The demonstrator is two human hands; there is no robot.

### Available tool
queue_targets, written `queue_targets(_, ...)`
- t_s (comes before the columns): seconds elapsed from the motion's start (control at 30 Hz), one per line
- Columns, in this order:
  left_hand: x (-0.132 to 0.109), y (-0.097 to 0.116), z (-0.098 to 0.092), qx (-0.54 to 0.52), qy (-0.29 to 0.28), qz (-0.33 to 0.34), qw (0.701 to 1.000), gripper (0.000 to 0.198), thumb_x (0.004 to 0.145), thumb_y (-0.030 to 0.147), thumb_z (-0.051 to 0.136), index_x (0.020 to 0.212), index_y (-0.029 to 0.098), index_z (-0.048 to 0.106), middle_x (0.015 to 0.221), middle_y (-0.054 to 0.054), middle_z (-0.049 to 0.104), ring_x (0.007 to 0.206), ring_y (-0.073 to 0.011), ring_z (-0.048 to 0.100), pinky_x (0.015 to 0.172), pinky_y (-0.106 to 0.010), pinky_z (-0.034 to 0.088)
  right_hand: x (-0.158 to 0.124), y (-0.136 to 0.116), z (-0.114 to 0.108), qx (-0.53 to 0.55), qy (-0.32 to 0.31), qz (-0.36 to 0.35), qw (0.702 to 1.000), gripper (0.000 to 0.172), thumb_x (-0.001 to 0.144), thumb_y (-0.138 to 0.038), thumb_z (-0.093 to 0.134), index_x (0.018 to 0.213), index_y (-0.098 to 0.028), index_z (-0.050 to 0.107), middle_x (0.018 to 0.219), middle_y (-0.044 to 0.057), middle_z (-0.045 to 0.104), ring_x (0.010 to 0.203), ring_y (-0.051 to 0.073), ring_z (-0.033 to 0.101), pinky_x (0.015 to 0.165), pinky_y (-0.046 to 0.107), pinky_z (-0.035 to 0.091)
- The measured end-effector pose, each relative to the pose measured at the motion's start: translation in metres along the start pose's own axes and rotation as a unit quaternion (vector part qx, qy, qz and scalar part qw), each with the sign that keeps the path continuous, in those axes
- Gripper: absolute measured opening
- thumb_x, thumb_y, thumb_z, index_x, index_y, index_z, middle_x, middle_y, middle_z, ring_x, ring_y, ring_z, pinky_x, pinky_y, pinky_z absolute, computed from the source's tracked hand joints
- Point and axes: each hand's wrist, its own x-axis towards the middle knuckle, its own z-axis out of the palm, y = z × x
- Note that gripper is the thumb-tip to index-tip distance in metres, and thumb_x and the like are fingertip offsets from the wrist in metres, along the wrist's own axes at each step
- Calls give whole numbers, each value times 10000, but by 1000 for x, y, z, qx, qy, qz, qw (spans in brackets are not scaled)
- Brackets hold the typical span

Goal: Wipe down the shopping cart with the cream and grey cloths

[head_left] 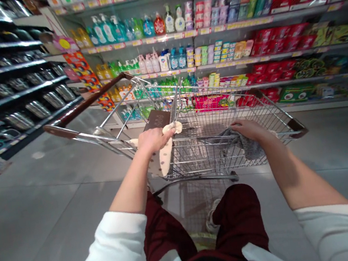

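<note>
Head view: left hand holds dotted cloth; right hand, grey cloth.

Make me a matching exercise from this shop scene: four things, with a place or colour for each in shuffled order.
Column one
1. Cream spotted cloth
2. Grey cloth
3. Shopping cart handle
4. Metal cookware

Column two
A. Brown
B. In the right hand
C. On shelves at the picture's left
D. In the left hand

Pairs: 1-D, 2-B, 3-A, 4-C
</note>
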Motion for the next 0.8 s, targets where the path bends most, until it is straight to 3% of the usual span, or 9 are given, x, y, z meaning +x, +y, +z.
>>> queue_targets(0.23,9,-9,-9,-6,-40,-27,999,970,813,866,144,1085,154,744,1199,-222,703,1152,-404,634,914,-447,494,-6,-12,9,38,45,32,998,314,862,-397,555,1028,-221,756,1022,88,755,1025,260,663,872,333,505)
queue_targets(0.5,19,-15,-8,2,-57,-42,997,935,829,842,178,1172,158,714,1287,-217,662,1205,-397,606,955,-441,481,-9,-21,11,22,41,63,997,350,886,-405,511,1081,-227,739,1128,76,736,1054,231,653,905,302,473)
queue_targets(0.8,29,-21,-11,0,-73,-33,997,972,806,865,176,1156,142,723,1281,-223,664,1204,-409,605,961,-448,482,-4,-31,11,19,49,63,997,333,887,-404,534,1069,-215,740,1081,92,742,1029,241,656,875,300,483)
